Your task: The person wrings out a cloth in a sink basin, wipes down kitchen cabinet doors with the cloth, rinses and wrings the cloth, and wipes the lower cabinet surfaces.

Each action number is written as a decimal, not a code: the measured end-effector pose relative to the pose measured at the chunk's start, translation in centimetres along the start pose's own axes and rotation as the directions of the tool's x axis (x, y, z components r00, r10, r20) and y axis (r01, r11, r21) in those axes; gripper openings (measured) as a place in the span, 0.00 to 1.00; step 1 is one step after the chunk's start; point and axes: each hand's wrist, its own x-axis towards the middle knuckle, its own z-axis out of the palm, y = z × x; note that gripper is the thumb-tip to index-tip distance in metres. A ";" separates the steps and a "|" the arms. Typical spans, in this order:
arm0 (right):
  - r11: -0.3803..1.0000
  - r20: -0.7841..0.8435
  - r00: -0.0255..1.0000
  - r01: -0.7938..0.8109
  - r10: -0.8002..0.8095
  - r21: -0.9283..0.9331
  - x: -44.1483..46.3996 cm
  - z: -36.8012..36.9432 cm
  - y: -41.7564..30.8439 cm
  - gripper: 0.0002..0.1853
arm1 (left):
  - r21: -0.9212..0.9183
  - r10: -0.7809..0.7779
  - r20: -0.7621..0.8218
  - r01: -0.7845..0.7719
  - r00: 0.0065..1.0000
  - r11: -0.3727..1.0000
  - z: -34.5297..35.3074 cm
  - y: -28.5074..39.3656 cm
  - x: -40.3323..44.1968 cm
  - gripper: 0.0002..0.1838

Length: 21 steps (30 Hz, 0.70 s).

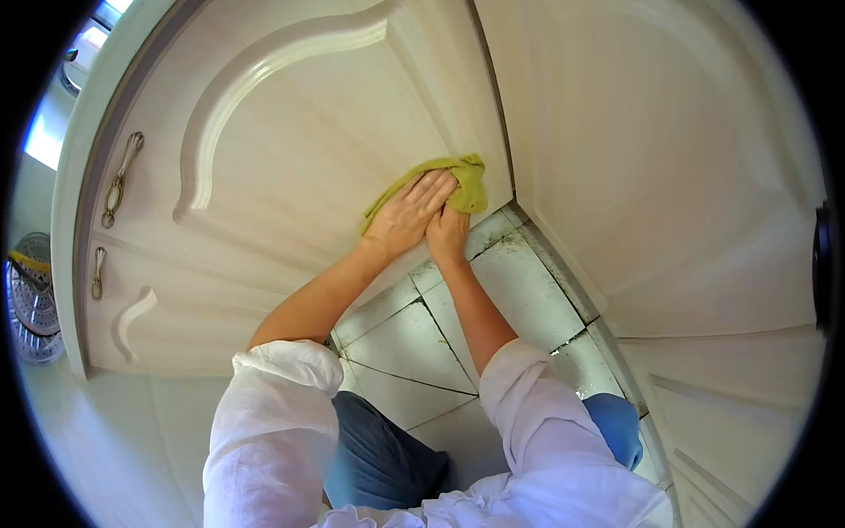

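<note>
A yellow-green cleaning cloth (473, 187) lies bunched against the lower part of a cream cabinet door (290, 150), near its right edge. My left hand (412, 209) presses flat on the cloth with its fingers stretched out, and a strip of cloth shows along the hand's upper side. Just below and touching it, my right hand (448, 232) is closed at the cloth's lower edge. Its fingertips are hidden by the cloth and the left hand.
Ornate metal handles (121, 180) are on the left side of the cabinet front. A second cream panel (651, 158) stands at an angle on the right. White floor tiles (519, 290) with dark joints lie below. A metal rack (35, 299) is at far left.
</note>
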 end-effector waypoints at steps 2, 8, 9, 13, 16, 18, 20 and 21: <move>0.990 -0.024 0.998 -0.063 0.066 0.124 1.6 -1.1 -3.2 0.19 | -0.028 -0.039 -0.033 0.038 0.999 0.999 -0.9 -0.4 -0.3 0.28; 0.986 0.016 0.986 0.166 -0.166 -0.003 8.8 -0.6 -9.0 0.18 | 0.128 -0.160 -0.199 0.187 0.967 0.974 -7.3 -2.8 0.9 0.34; 0.991 -0.003 0.992 0.129 -0.129 0.028 8.2 -0.3 -8.1 0.18 | 0.158 -0.138 -0.211 0.173 0.968 0.972 -7.2 -2.9 1.0 0.35; 0.994 -0.059 0.992 0.108 -0.108 -0.011 5.4 -1.1 -5.0 0.19 | 0.055 -0.160 -0.062 0.163 0.985 0.985 -5.9 -1.8 -0.1 0.36; 0.980 -0.040 0.993 0.113 -0.108 0.164 6.9 -0.7 -7.0 0.17 | 0.123 -0.137 -0.031 0.139 0.990 0.983 -7.7 -3.0 -0.1 0.33; 0.909 -0.044 0.976 0.216 -0.215 0.356 9.6 0.0 -10.8 0.15 | 0.226 -0.176 -0.102 0.195 0.979 0.954 -10.3 -5.3 0.8 0.34; 0.885 -0.086 0.916 0.400 -0.391 0.241 13.1 1.8 -13.8 0.14 | 0.406 -0.172 -0.249 0.264 0.953 0.875 -13.9 -7.1 2.7 0.34; 0.884 -0.062 0.891 0.453 -0.449 0.118 14.6 2.5 -13.8 0.15 | 0.488 -0.136 -0.324 0.289 0.936 0.824 -15.4 -7.4 3.8 0.32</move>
